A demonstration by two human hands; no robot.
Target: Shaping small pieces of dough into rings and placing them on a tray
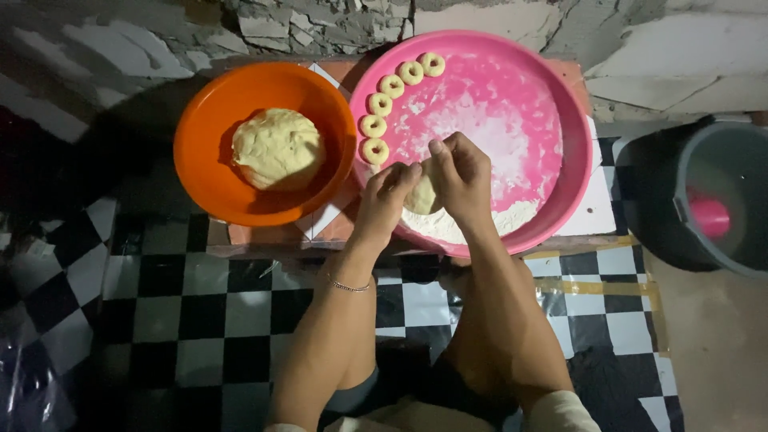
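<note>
I pinch a small dough piece (422, 196) between left hand (382, 200) and right hand (460, 172) over the pink tray (560, 104) — five dough rings (392, 86) shaped, the big dough ball (278, 149) in the orange bowl (204, 128) left.

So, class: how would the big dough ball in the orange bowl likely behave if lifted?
The dough ball looks soft and slumped, so it would probably sag and dent. Its bulk in the orange bowl suggests heft. Its matte, wrinkled surface suggests it grips rather than slips.
</note>
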